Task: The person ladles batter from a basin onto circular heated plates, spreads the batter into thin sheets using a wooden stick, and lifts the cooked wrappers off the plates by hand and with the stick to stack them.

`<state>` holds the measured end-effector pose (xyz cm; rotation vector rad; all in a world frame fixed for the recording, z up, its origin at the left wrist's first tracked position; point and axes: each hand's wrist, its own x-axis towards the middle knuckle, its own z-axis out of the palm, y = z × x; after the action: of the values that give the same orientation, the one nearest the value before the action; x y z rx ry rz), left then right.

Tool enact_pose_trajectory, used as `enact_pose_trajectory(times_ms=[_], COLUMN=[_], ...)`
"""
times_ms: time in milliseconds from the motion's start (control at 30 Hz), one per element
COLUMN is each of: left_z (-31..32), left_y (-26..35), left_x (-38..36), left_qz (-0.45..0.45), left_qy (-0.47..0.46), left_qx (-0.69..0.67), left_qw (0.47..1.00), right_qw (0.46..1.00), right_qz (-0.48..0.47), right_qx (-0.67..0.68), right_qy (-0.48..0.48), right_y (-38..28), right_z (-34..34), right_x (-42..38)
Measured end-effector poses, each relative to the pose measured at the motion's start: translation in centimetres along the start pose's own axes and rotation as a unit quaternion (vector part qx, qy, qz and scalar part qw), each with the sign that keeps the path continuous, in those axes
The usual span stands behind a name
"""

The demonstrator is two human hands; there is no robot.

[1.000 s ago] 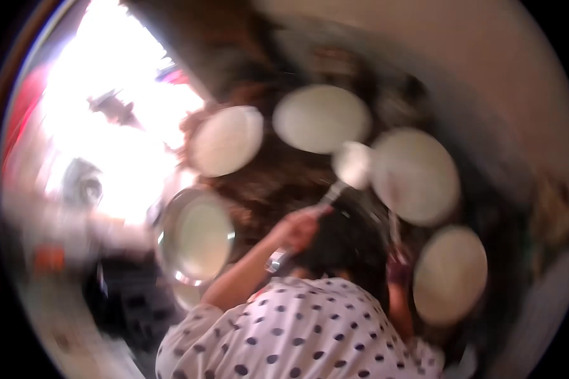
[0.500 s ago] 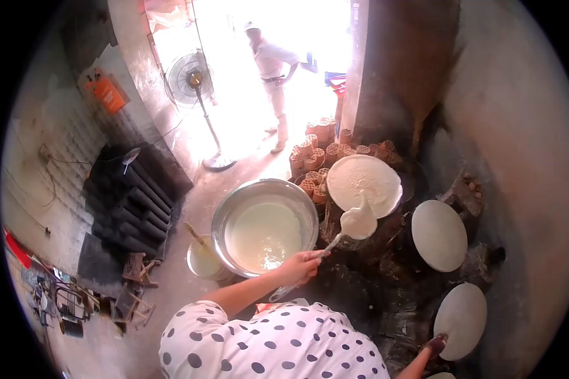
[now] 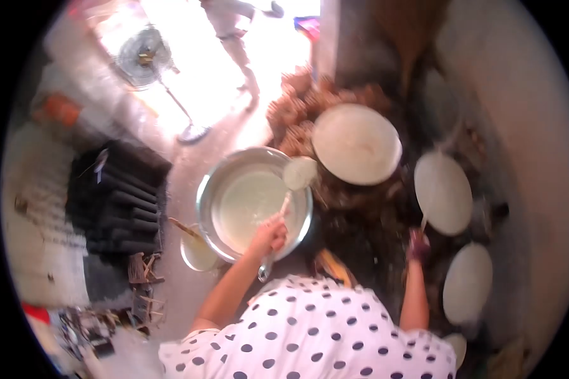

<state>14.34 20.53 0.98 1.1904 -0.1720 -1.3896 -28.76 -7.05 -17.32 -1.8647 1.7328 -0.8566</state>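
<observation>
My left hand (image 3: 272, 235) is closed round the handle of a ladle (image 3: 300, 172), whose pale, batter-coated bowl is over the right rim of a large metal basin (image 3: 204, 211). Pale liquid (image 3: 243, 205) lies in the basin. My right hand (image 3: 418, 245), dark as if covered, is closed on a thin pale handle (image 3: 424, 223) at the lower edge of a white-topped round pan (image 3: 443, 192). Another round pan (image 3: 357, 144), its surface spread with a pale layer, stands beyond the ladle. A third pale round (image 3: 467, 284) lies below the right one.
A small pail (image 3: 197, 254) with a stick stands left of the basin. Perforated reddish cylinders (image 3: 291, 110) are piled behind. Dark cylinders (image 3: 117, 202) are stacked at the left. A standing fan (image 3: 145, 58) and a person (image 3: 227, 25) are near the bright doorway.
The view has shifted. My left hand has brought the ladle from the far pan back to the basin's rim. My right hand has moved up from the lower pan to the one above.
</observation>
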Motion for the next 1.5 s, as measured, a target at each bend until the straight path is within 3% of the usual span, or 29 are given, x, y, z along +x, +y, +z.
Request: enact_pose_trajectory(times_ms=[33,100,167,200,233,267,333,400,433,467,533,633,733,800,867,933,1000,1067,1133,1167,1200,1233,1267,1300,1333,1400,1467,1500], left_z=[1.4,2.0,3.3,3.6,3.1,3.5,3.7,3.9,4.3,4.4,3.9,1.6,-0.8,-2.3,-3.6,-4.0,-2.6,-2.8,-5.2,-5.3,-6.4,-7.4,-7.6,-8.4,-8.0,-9.2,-10.4,-11.1], left_y=[1.9,2.9,2.4,2.2,1.6,1.9,3.0,4.0,4.8,5.4,6.3,7.5,7.4,7.6,8.1,8.6,10.1,10.5,9.6,9.7,9.1,8.2,7.6,6.8,6.9,6.3,6.1,6.2], left_x=[-0.2,-1.8,-2.5,-2.5,-0.8,0.0,2.5,2.2,1.4,0.7,1.2,4.9,7.1,6.7,5.7,3.8,1.5,1.5,3.3,3.8,4.4,4.8,4.7,4.6,4.0,3.0,2.1,1.8], left_qz=[-0.048,-0.029,-0.014,0.01,-0.004,-0.013,-0.06,-0.028,0.021,0.065,0.085,0.047,0.021,0.019,0.039,0.069,0.14,0.099,0.065,0.047,0.026,0.013,-0.001,-0.014,-0.019,-0.023,-0.024,-0.037], left_qy=[-0.012,-0.063,-0.055,-0.031,-0.027,-0.015,0.027,0.028,0.107,0.182,0.21,0.152,0.126,0.111,0.122,0.11,0.213,0.246,0.184,0.173,0.161,0.13,0.116,0.083,0.089,0.053,0.041,0.036], left_qx=[-0.041,-0.054,-0.094,-0.136,-0.163,-0.168,-0.302,-0.332,-0.14,0.059,0.107,-0.113,-0.215,-0.232,-0.263,-0.24,0.051,0.078,-0.01,-0.091,-0.13,-0.175,-0.227,-0.255,-0.246,-0.273,-0.285,-0.298], left_qw=[0.998,0.996,0.994,0.99,0.986,0.986,0.951,0.942,0.984,0.979,0.968,0.981,0.968,0.966,0.956,0.962,0.966,0.961,0.981,0.98,0.978,0.976,0.967,0.963,0.965,0.96,0.957,0.953], right_qw=[0.98,0.975,0.975,0.951,0.957,0.949,0.954,0.962,0.964,0.962,0.954,0.932,0.928,0.939,0.973,0.984,0.989,0.988,0.946,0.929,0.936,0.913,0.92,0.944,0.934,0.932,0.89,0.886], right_qz=[0.133,0.222,0.211,0.275,0.255,0.283,0.287,0.268,0.26,0.266,0.276,0.295,0.248,0.214,0.174,0.138,0.101,0.069,0.245,0.259,0.274,0.336,0.352,0.314,0.343,0.317,0.386,0.368], right_qx=[0.15,-0.002,0.022,0.109,0.107,0.097,0.029,-0.034,-0.038,-0.032,-0.059,-0.151,-0.209,-0.208,-0.081,-0.019,0.041,0.128,0.15,0.222,0.17,0.195,0.138,0.071,0.083,0.144,0.192,0.207], right_qy=[-0.008,0.009,-0.057,-0.096,-0.09,-0.1,-0.078,-0.038,-0.042,-0.059,-0.104,-0.148,-0.184,-0.172,-0.127,-0.113,-0.102,-0.052,-0.147,-0.142,-0.143,-0.123,-0.103,-0.068,-0.046,0.1,0.148,0.194], right_y=[-0.3,-10.0,-8.1,-9.2,-3.6,-8.2,-10.7,-13.1,-13.2,-11.6,-17.0,-19.9,-20.4,-21.0,-21.8,-23.7,-25.1,-24.8,-23.4,-18.3,-19.8,-15.8,-15.7,-7.1,-7.5,-7.1,-14.3,-13.5], right_z=[2.3,1.1,5.1,6.5,11.4,10.6,12.5,14.0,14.8,16.6,15.1,15.0,15.3,14.9,14.1,12.3,10.5,8.5,6.8,9.2,8.4,10.4,10.8,15.4,15.4,16.5,12.2,13.3], right_x=[2.4,5.1,10.3,12.4,16.1,17.4,22.1,26.4,28.5,30.9,31.2,31.9,32.0,31.6,30.8,29.7,29.8,31.2,32.5,33.0,30.1,29.5,27.2,28.2,26.2,22.6,16.9,14.3])
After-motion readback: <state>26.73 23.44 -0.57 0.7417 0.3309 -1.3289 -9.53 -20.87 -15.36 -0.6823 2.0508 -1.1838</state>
